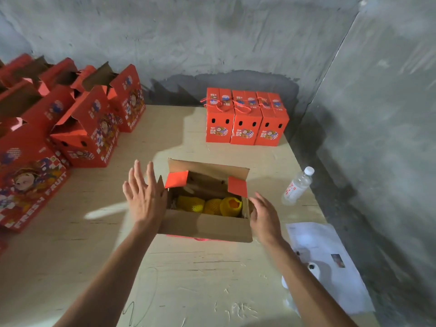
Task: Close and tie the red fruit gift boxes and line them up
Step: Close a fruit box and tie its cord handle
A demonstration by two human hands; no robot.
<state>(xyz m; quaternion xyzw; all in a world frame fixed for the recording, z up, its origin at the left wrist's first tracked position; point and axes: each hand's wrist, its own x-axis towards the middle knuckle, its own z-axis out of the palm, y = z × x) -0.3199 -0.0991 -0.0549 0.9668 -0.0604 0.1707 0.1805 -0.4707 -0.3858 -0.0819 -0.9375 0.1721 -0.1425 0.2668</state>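
An open red fruit gift box (205, 226) stands in the middle of the table, its flaps up and fruit in yellow foam nets (212, 205) inside. My left hand (144, 197) is flat with straight fingers against the box's left flap. My right hand (264, 213) is beside the right wall of the box, fingers relaxed and holding nothing. Three closed boxes with tied red cords (245, 119) stand side by side in a row at the far edge of the table.
Several open red boxes (87, 131) crowd the left side of the wooden table (188, 279). A clear water bottle (297, 186) lies at the right edge. A white sheet of paper (330, 263) lies near the front right corner. Concrete walls close the back and right.
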